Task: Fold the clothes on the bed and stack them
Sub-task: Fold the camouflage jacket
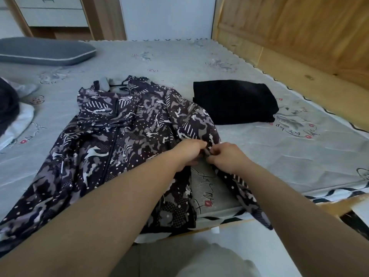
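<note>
Both hands are shown meeting at the jacket's right edge: the left hand (pixel 190 151) and the right hand (pixel 225 155) are curled, each pinching a small part of the patterned jacket (pixel 111 140) between fingertips. The jacket, dark with grey and white camouflage shapes and dots, is spread front-up at the bed's centre, its hood at 12 o'clock and one sleeve trailing over the near edge at 5 o'clock. A folded black garment (pixel 233 101) is placed at 2 o'clock, just beside the jacket. A grey pillow (pixel 44 50) lies at 10 o'clock. Cursive writing is printed on the bedsheet (pixel 279 152); it cannot be read.
</note>
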